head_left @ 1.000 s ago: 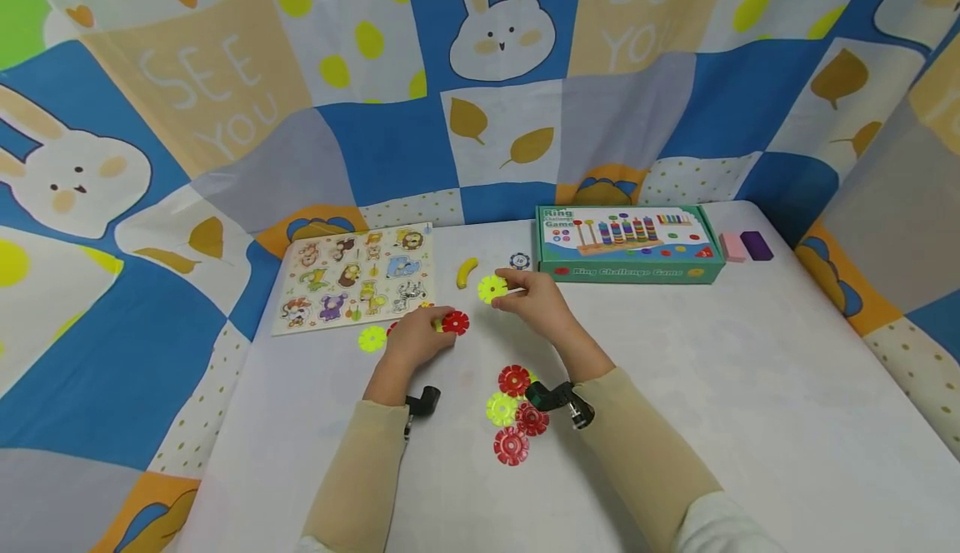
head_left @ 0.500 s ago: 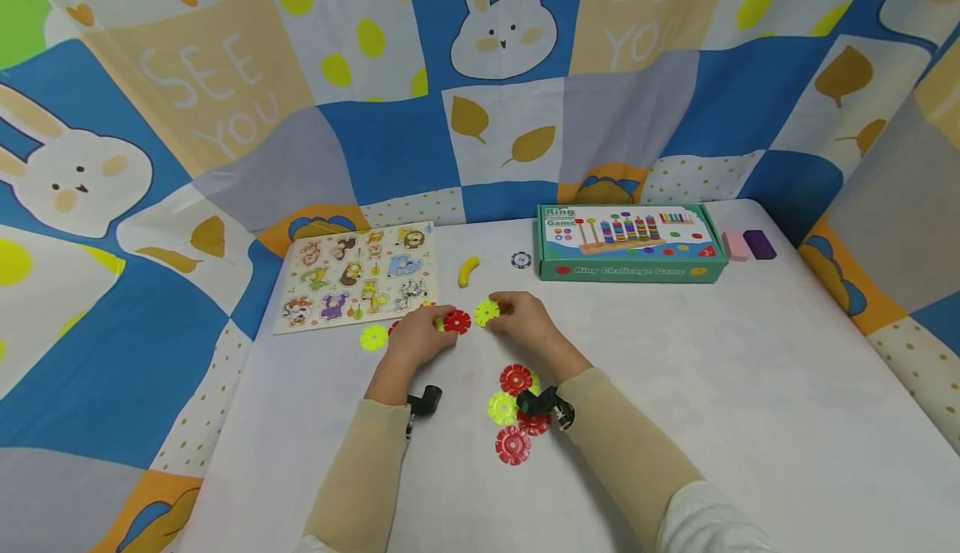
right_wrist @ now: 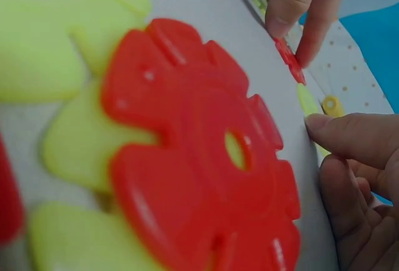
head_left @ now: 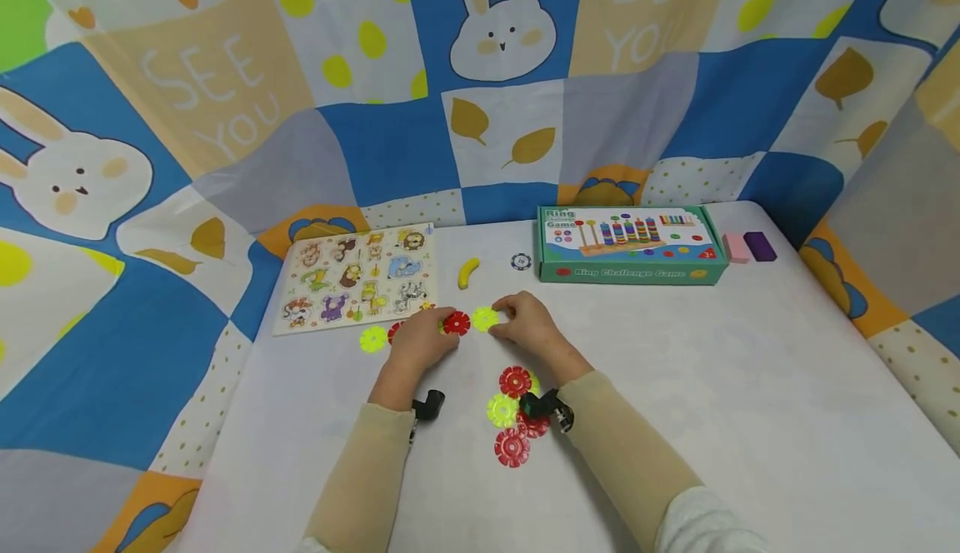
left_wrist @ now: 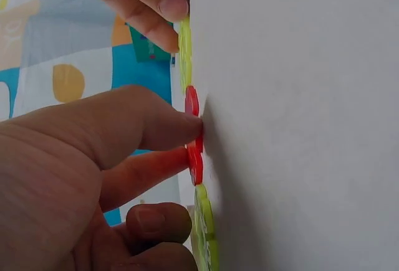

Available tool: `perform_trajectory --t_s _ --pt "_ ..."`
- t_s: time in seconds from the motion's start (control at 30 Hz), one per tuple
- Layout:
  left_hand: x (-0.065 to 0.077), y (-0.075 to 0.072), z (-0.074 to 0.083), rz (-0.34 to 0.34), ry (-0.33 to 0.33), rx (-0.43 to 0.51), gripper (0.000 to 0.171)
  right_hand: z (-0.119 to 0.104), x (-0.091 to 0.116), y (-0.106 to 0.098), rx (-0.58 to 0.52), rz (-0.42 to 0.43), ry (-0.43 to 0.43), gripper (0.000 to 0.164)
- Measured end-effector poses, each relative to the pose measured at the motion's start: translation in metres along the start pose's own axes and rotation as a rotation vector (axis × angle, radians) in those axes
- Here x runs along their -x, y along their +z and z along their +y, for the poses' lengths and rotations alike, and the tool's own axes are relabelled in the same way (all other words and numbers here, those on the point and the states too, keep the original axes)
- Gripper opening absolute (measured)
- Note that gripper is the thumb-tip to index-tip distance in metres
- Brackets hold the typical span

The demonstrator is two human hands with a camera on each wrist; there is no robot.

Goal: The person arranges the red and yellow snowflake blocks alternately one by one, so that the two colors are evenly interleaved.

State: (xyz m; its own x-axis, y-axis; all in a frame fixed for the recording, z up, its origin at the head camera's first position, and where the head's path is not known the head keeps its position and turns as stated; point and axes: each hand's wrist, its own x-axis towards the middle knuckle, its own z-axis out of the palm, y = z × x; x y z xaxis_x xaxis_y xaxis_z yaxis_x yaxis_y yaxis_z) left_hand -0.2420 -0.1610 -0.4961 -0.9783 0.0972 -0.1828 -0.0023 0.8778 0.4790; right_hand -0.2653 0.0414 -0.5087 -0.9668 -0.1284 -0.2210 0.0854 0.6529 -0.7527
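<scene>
Yellow notched plastic disc (head_left: pixel 483 319), round with no long axis, lies just left of the nearer right hand (head_left: pixel 531 325), which pinches its right rim between thumb and finger. Its left rim meets, or nearly meets, the red notched plastic disc (head_left: pixel 457 323) that the left hand (head_left: pixel 418 341) pinches.

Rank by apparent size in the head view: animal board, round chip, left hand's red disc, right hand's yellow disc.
Largest to smallest:
1. Animal board
2. Red disc and yellow disc, too alike to rank
3. Round chip
</scene>
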Motion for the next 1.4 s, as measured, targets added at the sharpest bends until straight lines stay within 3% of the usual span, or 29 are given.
perform_trajectory --t_s 0.13,0.47,0.87,1.1,1.4 --pt "0.002 0.001 0.003 0.017 0.022 -0.019 0.05 0.0 0.001 0.003 0.019 0.011 -0.015 0.037" --pt "-0.003 0.012 0.01 0.038 0.102 0.091 0.048 -0.001 0.003 0.007 0.033 0.028 -0.025 0.036" --pt "-0.009 0.026 0.018 0.024 0.145 0.023 0.048 0.003 0.004 0.006 0.052 0.008 -0.062 0.037" --pt "-0.011 0.028 0.022 0.035 0.163 0.023 0.048 0.001 0.018 -0.003 -0.004 -0.052 -0.064 0.038" --pt "-0.013 0.024 0.023 0.046 0.148 0.007 0.047 -0.009 0.057 -0.018 -0.017 -0.1 -0.253 0.034"
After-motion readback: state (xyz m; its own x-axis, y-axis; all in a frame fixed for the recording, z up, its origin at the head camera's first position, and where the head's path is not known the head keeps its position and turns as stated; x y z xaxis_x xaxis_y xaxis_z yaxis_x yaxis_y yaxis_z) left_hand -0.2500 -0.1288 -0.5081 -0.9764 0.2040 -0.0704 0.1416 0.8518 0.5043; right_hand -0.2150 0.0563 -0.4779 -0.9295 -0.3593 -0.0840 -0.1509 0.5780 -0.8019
